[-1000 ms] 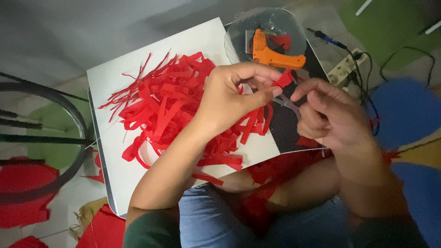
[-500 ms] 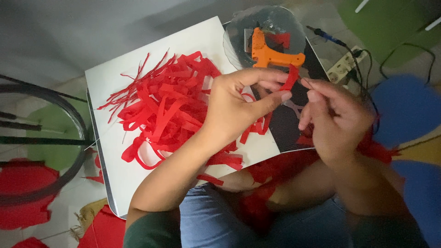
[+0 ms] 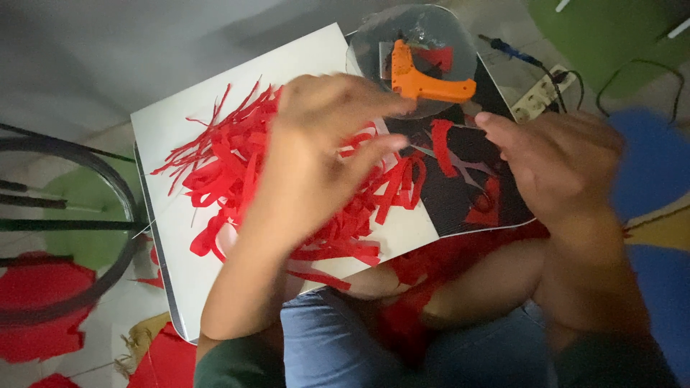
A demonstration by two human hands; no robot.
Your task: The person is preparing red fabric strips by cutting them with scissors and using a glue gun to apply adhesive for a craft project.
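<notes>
Left hand (image 3: 316, 151) hovers blurred over the heap of red paper strips (image 3: 237, 172) on the white board (image 3: 180, 122), fingers loosely spread, gripping nothing visible. Right hand (image 3: 560, 165) sits right of the heap above the board's dark part, fingers half-curled; whether it holds anything, cannot tell. Orange glue gun (image 3: 420, 79) lies beyond the heap.
</notes>
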